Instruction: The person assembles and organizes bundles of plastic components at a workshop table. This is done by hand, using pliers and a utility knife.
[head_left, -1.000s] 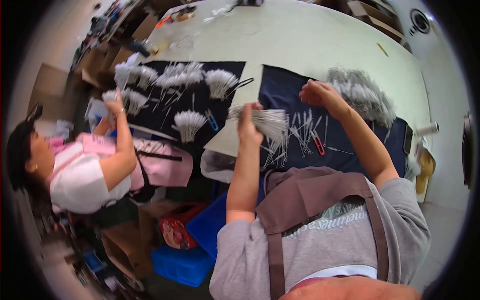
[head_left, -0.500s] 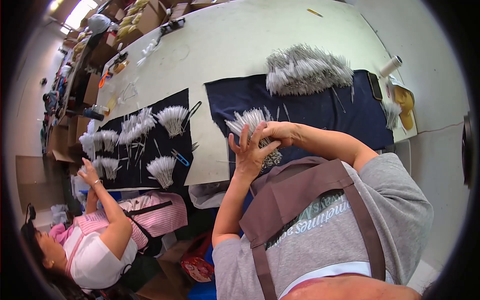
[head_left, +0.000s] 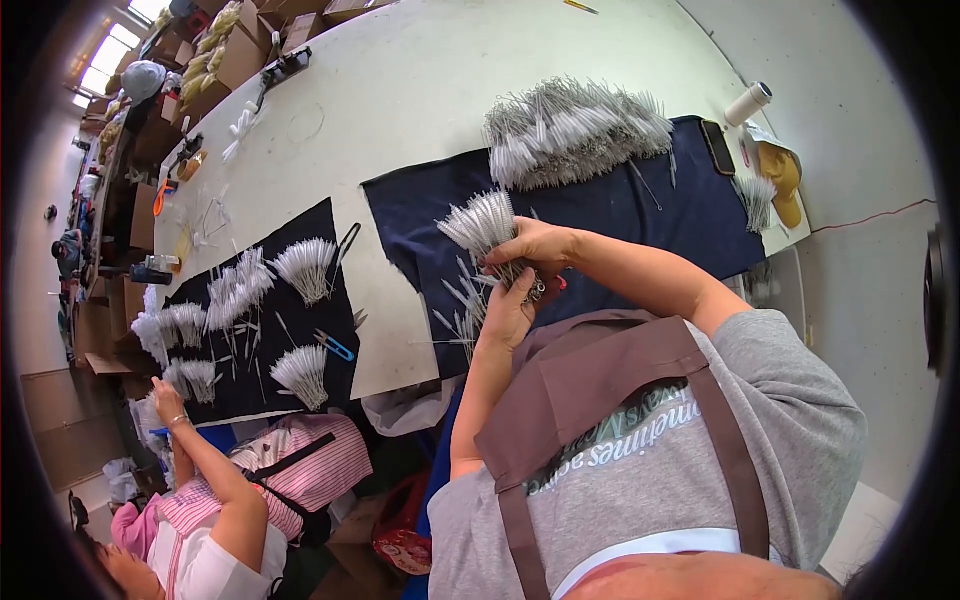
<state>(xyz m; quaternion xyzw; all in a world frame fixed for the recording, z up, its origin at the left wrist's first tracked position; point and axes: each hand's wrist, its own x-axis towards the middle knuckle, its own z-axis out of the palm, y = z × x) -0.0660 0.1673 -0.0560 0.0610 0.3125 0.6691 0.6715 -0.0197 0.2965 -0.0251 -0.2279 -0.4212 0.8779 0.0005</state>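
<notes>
Brown cardboard boxes (head_left: 235, 45) stacked beyond table's far end, dark rectangular phone (head_left: 717, 147), screen off, on navy cloth (head_left: 620, 205)

A workshop: long worktable (head_left: 420, 90), heaped small brushes (head_left: 570, 130), stacked cartons (head_left: 235, 50).

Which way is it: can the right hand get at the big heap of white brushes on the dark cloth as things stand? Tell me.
Probably yes. The right hand shares a fanned bunch of brushes with the left hand, but only bare dark cloth lies between it and the heap.
</notes>
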